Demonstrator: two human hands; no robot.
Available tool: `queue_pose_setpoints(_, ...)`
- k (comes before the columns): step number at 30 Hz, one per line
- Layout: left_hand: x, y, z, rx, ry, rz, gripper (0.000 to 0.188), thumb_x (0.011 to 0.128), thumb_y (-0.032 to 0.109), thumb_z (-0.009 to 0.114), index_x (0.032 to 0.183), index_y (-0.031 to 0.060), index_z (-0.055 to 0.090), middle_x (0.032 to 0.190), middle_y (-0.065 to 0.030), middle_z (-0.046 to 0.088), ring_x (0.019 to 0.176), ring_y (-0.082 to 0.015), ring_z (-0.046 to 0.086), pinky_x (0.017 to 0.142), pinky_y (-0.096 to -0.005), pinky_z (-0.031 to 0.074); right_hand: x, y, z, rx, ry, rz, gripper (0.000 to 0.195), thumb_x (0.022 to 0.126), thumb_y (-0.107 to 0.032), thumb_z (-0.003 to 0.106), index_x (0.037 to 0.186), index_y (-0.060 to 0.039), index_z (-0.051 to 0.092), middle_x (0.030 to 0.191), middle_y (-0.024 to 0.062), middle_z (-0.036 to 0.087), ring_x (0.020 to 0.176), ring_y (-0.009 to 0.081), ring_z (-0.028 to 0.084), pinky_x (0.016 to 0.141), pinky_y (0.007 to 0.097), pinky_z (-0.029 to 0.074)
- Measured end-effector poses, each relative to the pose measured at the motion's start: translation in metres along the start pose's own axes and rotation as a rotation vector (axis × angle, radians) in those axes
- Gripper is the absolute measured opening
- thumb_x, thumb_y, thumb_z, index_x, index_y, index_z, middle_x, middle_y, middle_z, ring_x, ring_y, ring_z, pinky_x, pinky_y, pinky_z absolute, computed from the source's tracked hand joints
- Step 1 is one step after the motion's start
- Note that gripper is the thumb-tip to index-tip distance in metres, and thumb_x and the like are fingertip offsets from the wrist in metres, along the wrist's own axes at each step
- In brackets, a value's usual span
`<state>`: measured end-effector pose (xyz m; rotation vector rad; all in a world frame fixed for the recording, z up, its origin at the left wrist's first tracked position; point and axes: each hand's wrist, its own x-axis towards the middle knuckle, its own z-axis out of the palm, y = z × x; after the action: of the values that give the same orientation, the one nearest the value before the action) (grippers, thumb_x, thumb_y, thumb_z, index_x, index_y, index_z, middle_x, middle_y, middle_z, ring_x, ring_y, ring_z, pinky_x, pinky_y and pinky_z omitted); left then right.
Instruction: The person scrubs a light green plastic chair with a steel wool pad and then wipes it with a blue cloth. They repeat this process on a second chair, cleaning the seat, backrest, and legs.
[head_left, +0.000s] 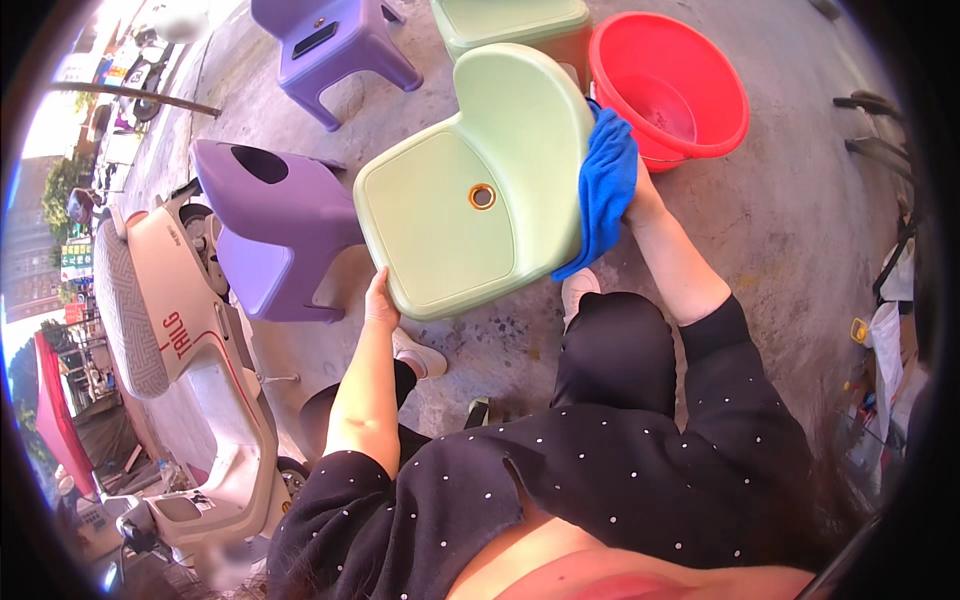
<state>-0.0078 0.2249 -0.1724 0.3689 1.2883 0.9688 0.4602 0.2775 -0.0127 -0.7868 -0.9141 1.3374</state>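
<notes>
A light green plastic stool with a curved backrest (435, 217) is held up before me, its seat facing the camera and a gold-rimmed hole in it. My left hand (382, 301) grips the near left edge of the seat. Behind the backrest's right side, my right hand (643, 196) holds a blue cloth (606, 180) against the plastic; its fingers are largely hidden by the cloth. A red plastic basin (675, 82) stands on the floor just beyond that hand.
Two purple plastic stools stand left, one nearer (277, 202) and one farther (345, 56). Another green stool (517, 22) is at the top beside the basin. A parked electric scooter (217, 390) takes up the left side. Bags and odds and ends (889, 352) lie far right.
</notes>
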Motion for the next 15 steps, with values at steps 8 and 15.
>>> queue_pose_setpoints(8,0.006,0.077,0.065,0.508,0.397,0.503,0.089,0.088,0.040,0.071,0.153,-0.0017,0.025,0.149,-0.0119,0.042,0.129,-0.0270,0.048,0.107,-0.0394,0.039,0.003,-0.047,0.041,-0.789,-0.145,-0.585,0.028,0.071,-0.001,0.079,0.094,-0.0036,0.064,0.096,0.0102,0.066,0.090,0.0276,0.064,0.085,0.0377,0.053)
queue_pose_setpoints(15,-0.115,0.159,0.211,0.941,0.145,0.962,0.067,0.103,0.035,0.046,0.155,0.0033,0.021,0.153,-0.0157,0.037,0.141,-0.0241,0.038,0.117,-0.0376,0.031,0.032,-0.089,0.170,-0.693,-0.754,-0.433,0.012,0.075,-0.012,0.066,0.084,-0.0046,0.068,0.093,0.0149,0.070,0.085,0.0308,0.067,0.077,0.0399,0.053)
